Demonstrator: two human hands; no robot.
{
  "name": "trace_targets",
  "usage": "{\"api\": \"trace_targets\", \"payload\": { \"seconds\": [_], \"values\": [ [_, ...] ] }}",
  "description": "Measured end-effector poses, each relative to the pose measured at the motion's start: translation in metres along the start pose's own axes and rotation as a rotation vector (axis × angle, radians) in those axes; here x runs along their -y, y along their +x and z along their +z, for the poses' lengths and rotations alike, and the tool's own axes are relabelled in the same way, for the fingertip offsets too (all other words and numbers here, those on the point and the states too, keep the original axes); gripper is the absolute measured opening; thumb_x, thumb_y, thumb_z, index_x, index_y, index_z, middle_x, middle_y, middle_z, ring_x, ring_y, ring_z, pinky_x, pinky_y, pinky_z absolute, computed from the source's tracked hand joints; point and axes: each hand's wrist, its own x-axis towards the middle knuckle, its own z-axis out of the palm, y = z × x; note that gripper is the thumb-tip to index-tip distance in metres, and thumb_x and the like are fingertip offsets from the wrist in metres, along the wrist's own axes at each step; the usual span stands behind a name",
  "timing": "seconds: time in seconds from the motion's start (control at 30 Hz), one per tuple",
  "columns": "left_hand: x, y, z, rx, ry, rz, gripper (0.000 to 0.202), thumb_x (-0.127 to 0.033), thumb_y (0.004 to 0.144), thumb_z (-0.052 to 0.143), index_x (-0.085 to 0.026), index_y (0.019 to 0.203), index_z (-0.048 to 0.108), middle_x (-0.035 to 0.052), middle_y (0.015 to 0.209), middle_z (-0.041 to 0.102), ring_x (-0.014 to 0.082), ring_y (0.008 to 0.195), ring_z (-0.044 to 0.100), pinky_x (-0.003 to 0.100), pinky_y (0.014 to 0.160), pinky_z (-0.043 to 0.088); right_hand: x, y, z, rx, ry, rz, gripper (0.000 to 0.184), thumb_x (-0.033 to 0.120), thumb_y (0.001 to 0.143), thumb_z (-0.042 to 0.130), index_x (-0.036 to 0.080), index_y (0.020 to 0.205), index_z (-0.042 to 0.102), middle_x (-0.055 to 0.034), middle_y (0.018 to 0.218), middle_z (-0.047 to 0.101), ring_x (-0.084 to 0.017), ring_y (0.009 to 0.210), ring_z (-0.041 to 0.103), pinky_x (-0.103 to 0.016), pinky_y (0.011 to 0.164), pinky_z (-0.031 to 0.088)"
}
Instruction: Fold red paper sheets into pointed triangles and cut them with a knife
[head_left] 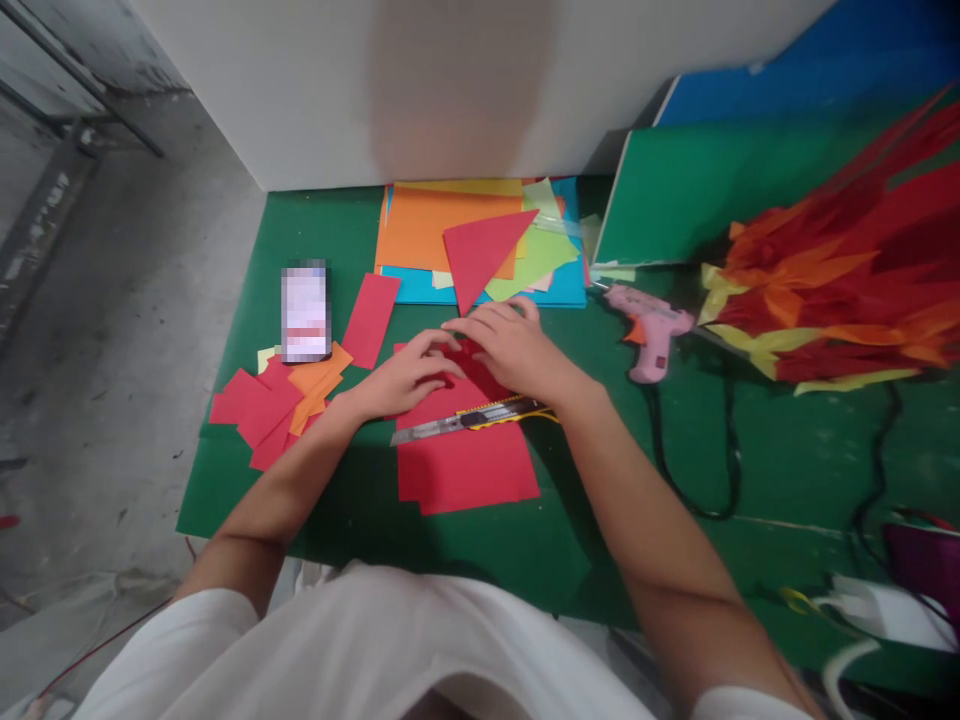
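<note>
left hand (pixel 409 378) and right hand (pixel 510 345), unclenched, pressed the red paper (pixel 465 470): folding step, apparently; next required firm creasing.

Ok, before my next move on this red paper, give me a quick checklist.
1. Both the left hand and right hand on the red paper: ok.
2. Knife away from the hands: not ok, it lies on the paper close by them, and the blade looks out.
3. Glue gun apart from the paper: ok.
4. Glue gun hot or cold: cannot tell.
5. Phone clear of the hands: ok.
</note>
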Motion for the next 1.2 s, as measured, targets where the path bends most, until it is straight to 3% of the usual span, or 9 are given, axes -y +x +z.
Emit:
{"api": "trace_targets", "payload": {
  "seconds": [0.13,0.2,0.37,0.6,0.77,0.87,0.93,1.0,1.2],
  "values": [
    [0.001,-0.006,-0.011,-0.110,0.003,-0.064,0.020,-0.012,0.091,0.049,-0.021,0.091,0.067,0.0082,0.116,0.055,0.0169,0.102,0.060,0.036,0.089,0.053,-0.005,-0.002,-0.010,0.004,0.098,0.110,0.039,0.008,0.085,0.039,0.022,0.119,0.053,-0.0081,0.098,0.067,-0.024,0.090,0.059,-0.037,0.080,0.037],
    [0.007,-0.008,-0.017,-0.216,0.078,-0.127,0.019,-0.013,0.090,0.050,-0.020,0.088,0.067,0.0069,0.111,0.058,0.0154,0.095,0.062,0.034,0.086,0.053,-0.009,-0.005,-0.016,-0.067,0.142,0.225,0.032,0.010,0.084,0.042,0.021,0.111,0.055,-0.0084,0.094,0.066,-0.024,0.085,0.059,-0.034,0.071,0.039],
    [0.027,-0.014,-0.030,-0.484,0.346,-0.343,0.021,-0.012,0.088,0.046,-0.021,0.089,0.065,0.0036,0.094,0.067,0.0186,0.094,0.061,0.037,0.087,0.050,-0.022,-0.012,-0.024,-0.282,0.125,0.339,0.025,0.010,0.084,0.038,0.020,0.091,0.060,-0.0102,0.095,0.064,-0.025,0.092,0.058,-0.036,0.077,0.043],
    [0.044,-0.021,-0.026,-0.524,0.547,-0.414,0.024,-0.010,0.089,0.041,-0.021,0.089,0.063,0.0074,0.094,0.064,0.0232,0.093,0.057,0.043,0.086,0.047,-0.041,-0.008,-0.007,-0.403,0.016,0.411,0.036,0.017,0.089,0.036,0.021,0.113,0.063,-0.0134,0.110,0.059,-0.032,0.103,0.054,-0.048,0.086,0.041],
    [0.040,-0.019,-0.022,-0.570,0.571,-0.431,0.022,-0.017,0.093,0.041,-0.019,0.092,0.062,0.0132,0.115,0.057,0.0284,0.109,0.051,0.049,0.095,0.041,-0.022,-0.016,-0.011,-0.334,-0.107,0.432,0.037,0.026,0.089,0.049,0.023,0.125,0.058,-0.0164,0.136,0.046,-0.040,0.125,0.038,-0.060,0.094,0.030],
    [0.034,-0.016,-0.020,-0.510,0.563,-0.347,0.022,-0.020,0.094,0.042,-0.020,0.094,0.063,0.0112,0.117,0.058,0.0257,0.109,0.052,0.045,0.094,0.043,0.002,-0.027,-0.020,-0.155,0.079,0.297,0.032,0.035,0.091,0.052,0.024,0.119,0.062,-0.0148,0.124,0.054,-0.034,0.117,0.048,-0.052,0.093,0.036],
    [0.030,-0.013,-0.017,-0.387,0.496,-0.283,0.021,-0.024,0.095,0.043,-0.020,0.100,0.063,0.0093,0.109,0.062,0.0230,0.103,0.056,0.041,0.092,0.045,0.017,-0.036,-0.021,0.062,0.276,0.114,0.033,0.041,0.088,0.058,0.026,0.117,0.063,-0.0110,0.116,0.059,-0.028,0.109,0.054,-0.044,0.090,0.041],
    [0.029,-0.011,-0.013,-0.267,0.438,-0.236,0.022,-0.031,0.094,0.048,-0.019,0.106,0.063,0.0091,0.107,0.064,0.0227,0.102,0.057,0.040,0.093,0.045,0.028,-0.044,-0.017,0.206,0.348,0.032,0.032,0.040,0.085,0.063,0.027,0.114,0.064,-0.0092,0.112,0.061,-0.027,0.106,0.055,-0.042,0.089,0.042],
    [0.031,-0.009,-0.009,-0.102,0.443,-0.208,0.043,-0.050,0.082,0.064,-0.017,0.111,0.064,0.0112,0.109,0.061,0.0267,0.103,0.055,0.040,0.092,0.042,0.027,-0.063,-0.008,0.197,0.400,0.051,0.024,0.028,0.090,0.055,0.024,0.112,0.066,-0.0093,0.102,0.064,-0.023,0.097,0.057,-0.036,0.081,0.046]
  ]
}}
